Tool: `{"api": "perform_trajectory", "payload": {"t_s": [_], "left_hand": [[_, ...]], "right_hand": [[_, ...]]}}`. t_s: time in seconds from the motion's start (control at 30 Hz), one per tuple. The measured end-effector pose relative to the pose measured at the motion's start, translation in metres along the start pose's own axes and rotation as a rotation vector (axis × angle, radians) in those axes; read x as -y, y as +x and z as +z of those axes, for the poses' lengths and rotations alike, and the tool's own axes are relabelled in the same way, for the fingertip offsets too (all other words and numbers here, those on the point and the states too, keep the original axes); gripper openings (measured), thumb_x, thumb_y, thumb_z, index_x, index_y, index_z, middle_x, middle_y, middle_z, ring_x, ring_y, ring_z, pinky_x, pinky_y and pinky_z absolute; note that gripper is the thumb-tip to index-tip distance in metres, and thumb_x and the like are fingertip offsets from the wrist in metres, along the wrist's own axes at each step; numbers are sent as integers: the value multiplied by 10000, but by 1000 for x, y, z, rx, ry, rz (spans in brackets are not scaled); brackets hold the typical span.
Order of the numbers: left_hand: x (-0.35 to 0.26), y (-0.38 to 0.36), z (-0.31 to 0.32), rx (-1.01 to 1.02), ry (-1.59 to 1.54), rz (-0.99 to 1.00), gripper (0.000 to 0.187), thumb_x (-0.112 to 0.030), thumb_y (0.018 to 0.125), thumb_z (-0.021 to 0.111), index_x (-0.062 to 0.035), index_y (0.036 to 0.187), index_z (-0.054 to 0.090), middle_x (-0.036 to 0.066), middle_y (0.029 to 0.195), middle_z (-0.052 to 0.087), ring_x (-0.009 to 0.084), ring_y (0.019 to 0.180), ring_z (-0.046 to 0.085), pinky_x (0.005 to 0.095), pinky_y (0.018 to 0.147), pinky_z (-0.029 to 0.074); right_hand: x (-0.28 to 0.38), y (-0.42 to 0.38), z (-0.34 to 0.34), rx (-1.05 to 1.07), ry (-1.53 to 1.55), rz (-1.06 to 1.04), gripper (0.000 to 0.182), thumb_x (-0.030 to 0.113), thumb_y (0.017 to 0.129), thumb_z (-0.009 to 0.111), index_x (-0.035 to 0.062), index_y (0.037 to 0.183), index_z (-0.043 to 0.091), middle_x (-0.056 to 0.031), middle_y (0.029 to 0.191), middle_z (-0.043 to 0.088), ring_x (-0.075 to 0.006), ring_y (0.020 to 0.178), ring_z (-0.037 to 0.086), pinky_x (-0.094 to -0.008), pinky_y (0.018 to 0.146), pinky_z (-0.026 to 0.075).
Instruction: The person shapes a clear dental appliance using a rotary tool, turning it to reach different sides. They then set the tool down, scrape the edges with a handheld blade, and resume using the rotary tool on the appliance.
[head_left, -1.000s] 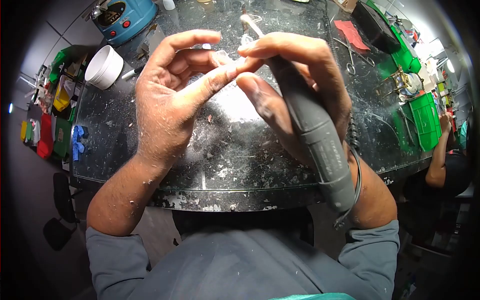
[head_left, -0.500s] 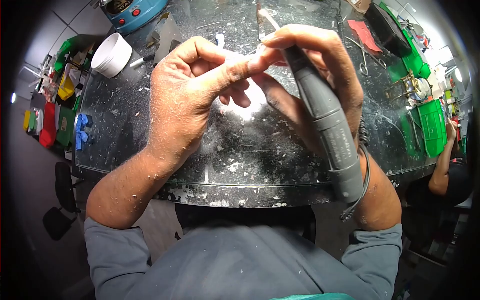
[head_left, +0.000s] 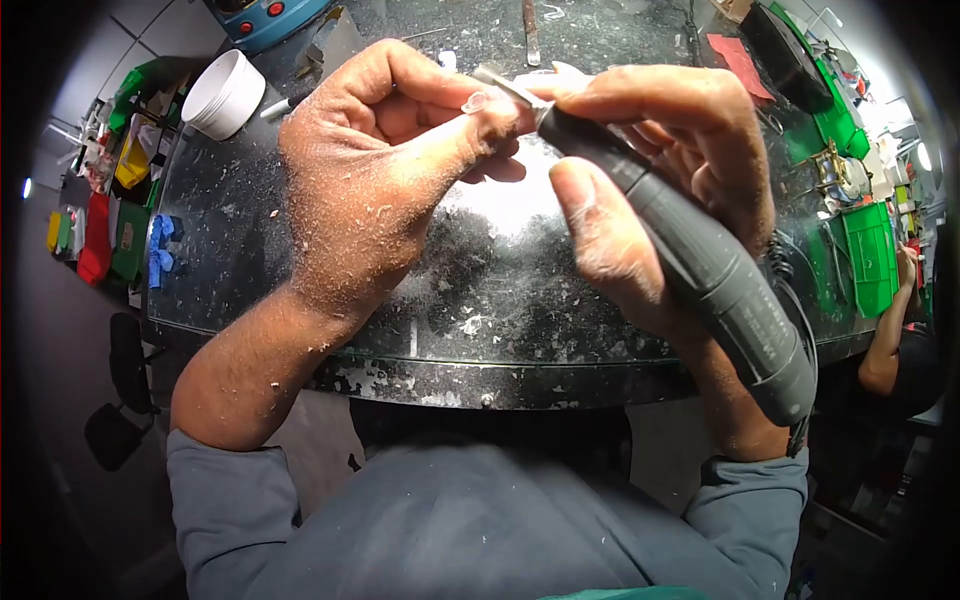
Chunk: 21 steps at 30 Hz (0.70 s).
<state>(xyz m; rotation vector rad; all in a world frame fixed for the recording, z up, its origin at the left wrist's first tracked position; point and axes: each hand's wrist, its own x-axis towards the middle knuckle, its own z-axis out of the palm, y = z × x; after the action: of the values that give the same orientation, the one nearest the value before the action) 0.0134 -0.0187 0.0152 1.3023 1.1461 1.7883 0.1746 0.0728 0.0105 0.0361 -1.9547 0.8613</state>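
A small, pale translucent piece (head_left: 477, 103) sits pinched between the thumb and index finger of my left hand (head_left: 365, 185), which is coated in white dust. Much of that piece is hidden by the fingers. My right hand (head_left: 690, 140) grips a black rotary handpiece (head_left: 700, 255), its thumb along the near side and its fingers over the far side. The tool slants from upper left to lower right, and its pale bit (head_left: 510, 88) lies right at the left fingertips, overlapping the piece's edge. A cord hangs from the handpiece's rear end.
White dust and chips cover the black table (head_left: 480, 330). Around it are a white tub (head_left: 224, 95), a marker (head_left: 283, 105), a blue machine (head_left: 265, 20), a flat metal tool (head_left: 531, 35), red sandpaper (head_left: 740, 67) and a green bin (head_left: 872, 260). Another person's arm (head_left: 888, 330) shows at far right.
The handpiece has swung to a flatter slant, its rear end moving right, and its bit now points left across my left fingertips. My right hand has shifted right and its thumb has come into view.
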Motion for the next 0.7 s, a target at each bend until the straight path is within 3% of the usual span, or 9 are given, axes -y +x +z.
{"api": "perform_trajectory", "payload": {"t_s": [0.13,0.53,0.7], "left_hand": [[2,1,-5,17,-11,-7,87,60,851,614,1,907,581,55,900,662,75,830,634,205,766,509],[0,1,-5,35,93,-20,90,75,832,567,2,881,583,36,867,657,60,777,621,189,710,495],[0,1,-4,-26,278,25,131,106,812,575,8,895,603,49,879,663,82,832,644,214,785,515]], "right_hand": [[-4,3,4,59,-13,-133,352,-54,757,666,-45,1082,532,-155,1019,616,-301,1046,649,-428,961,506],[-7,3,2,49,-1,-122,343,-54,747,663,-53,1074,560,-144,1004,617,-291,1023,655,-434,968,499],[-8,3,1,57,5,-129,338,-50,743,663,-54,1069,573,-137,993,615,-287,1023,656,-439,981,487]]}}
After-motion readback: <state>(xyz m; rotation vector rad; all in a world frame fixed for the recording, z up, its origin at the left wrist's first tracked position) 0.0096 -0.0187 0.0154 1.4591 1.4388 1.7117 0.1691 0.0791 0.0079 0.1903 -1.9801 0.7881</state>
